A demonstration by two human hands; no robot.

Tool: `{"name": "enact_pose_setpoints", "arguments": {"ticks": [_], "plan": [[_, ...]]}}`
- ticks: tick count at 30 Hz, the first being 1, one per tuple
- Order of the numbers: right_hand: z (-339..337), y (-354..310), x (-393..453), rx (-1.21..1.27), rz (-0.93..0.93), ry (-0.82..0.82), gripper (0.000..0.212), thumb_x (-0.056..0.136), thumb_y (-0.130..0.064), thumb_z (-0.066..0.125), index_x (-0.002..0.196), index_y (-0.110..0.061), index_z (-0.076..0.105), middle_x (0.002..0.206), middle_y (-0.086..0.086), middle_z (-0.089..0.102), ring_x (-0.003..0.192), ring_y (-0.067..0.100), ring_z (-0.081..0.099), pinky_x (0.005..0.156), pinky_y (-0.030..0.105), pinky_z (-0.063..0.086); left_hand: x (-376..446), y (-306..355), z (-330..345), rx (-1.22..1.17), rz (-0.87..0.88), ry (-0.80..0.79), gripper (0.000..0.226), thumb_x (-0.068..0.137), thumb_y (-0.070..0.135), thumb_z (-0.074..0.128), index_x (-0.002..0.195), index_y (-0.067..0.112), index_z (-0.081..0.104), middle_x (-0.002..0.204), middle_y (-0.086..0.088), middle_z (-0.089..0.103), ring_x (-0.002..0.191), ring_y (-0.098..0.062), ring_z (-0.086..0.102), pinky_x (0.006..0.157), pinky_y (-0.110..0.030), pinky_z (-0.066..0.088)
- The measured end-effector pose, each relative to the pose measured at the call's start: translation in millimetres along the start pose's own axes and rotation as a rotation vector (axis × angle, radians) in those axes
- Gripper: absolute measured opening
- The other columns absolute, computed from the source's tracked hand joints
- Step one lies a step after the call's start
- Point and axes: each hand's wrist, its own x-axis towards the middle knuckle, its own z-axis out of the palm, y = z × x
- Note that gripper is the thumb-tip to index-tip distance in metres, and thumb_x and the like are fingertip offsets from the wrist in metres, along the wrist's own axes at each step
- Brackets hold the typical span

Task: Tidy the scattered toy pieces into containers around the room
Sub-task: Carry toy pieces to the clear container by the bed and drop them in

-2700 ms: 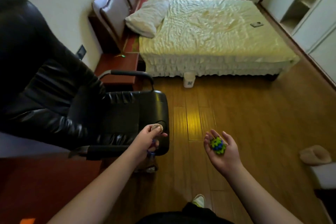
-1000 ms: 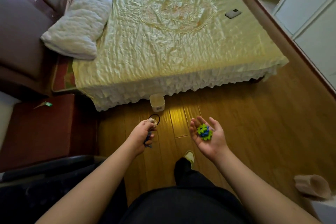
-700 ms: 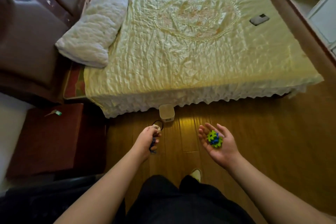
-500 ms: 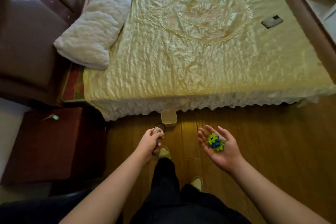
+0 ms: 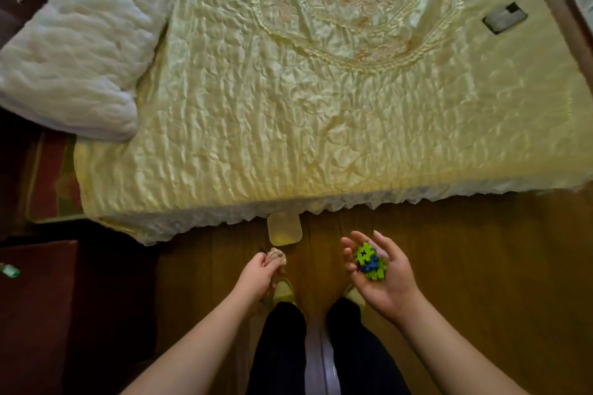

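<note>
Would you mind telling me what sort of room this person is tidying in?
Most likely a bedroom in a home: a bed with a cream quilted cover fills most of the view, a white pillow lies at its head, and the floor is wood.

- One head-worn view, looking steeply down from standing height over the bed (image 5: 321,106)
- It faces the bed's long side, close, with floor and the person's legs nearest the camera

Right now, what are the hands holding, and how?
Right hand cradles green and blue toy pieces in its palm; left hand pinches a small pale object at fingertips.
</note>
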Motion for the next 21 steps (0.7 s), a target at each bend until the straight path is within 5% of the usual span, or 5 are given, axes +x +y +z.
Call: {"name": "enact_pose_setpoints", "arguments": {"ticks": [5, 11, 16, 21], "plan": [[-16.6, -13.0, 86.6, -0.013, 0.038, 0.008, 0.037, 0.087, -0.033, 0.055, 0.108, -0.005, 0.065, 0.095, 0.015, 0.069, 0.076, 0.021, 0.063, 0.058, 0.027, 0.049, 102.5, -11.9, 19.0, 0.22, -0.01, 0.133, 0.031, 0.093, 0.035, 0.059, 0.119, 0.018, 0.059, 0.096, 0.005, 0.061, 0.08, -0.008, 0.058, 0.056, -0.02, 0.041], [-72.2, -22.3, 163.8, -0.016, 0.071, 0.1, 0.041, 0.08, -0.034, 0.06, 0.11, -0.006, 0.066, 0.096, 0.015, 0.069, 0.076, 0.021, 0.062, 0.054, 0.027, 0.052, 217.8, -40.6, 43.1, 0.408, -0.076, 0.256, 0.036, 0.089, 0.03, 0.063, 0.122, 0.017, 0.058, 0.109, -0.005, 0.066, 0.086, -0.017, 0.061, 0.074, -0.031, 0.055], [-112.6, -19.9, 203.0, 0.064, 0.084, 0.086, 0.064, 0.031, -0.026, 0.095, 0.088, -0.004, 0.076, 0.091, 0.016, 0.068, 0.067, 0.021, 0.06, 0.05, 0.027, 0.05, 291.0, -66.2, 59.4, 0.396, -0.132, 0.243, 0.037, 0.092, 0.033, 0.06, 0.125, 0.016, 0.056, 0.103, -0.006, 0.063, 0.082, -0.019, 0.059, 0.064, -0.028, 0.045], [-136.3, -16.3, 230.1, 0.095, 0.076, 0.107, 0.064, 0.023, -0.023, 0.096, 0.08, -0.003, 0.075, 0.088, 0.016, 0.066, 0.064, 0.021, 0.059, 0.046, 0.027, 0.047, 336.7, -89.4, 75.6, 0.383, -0.155, 0.227, 0.034, 0.093, 0.034, 0.058, 0.118, 0.011, 0.061, 0.105, -0.008, 0.066, 0.086, -0.02, 0.061, 0.068, -0.028, 0.048]]}}
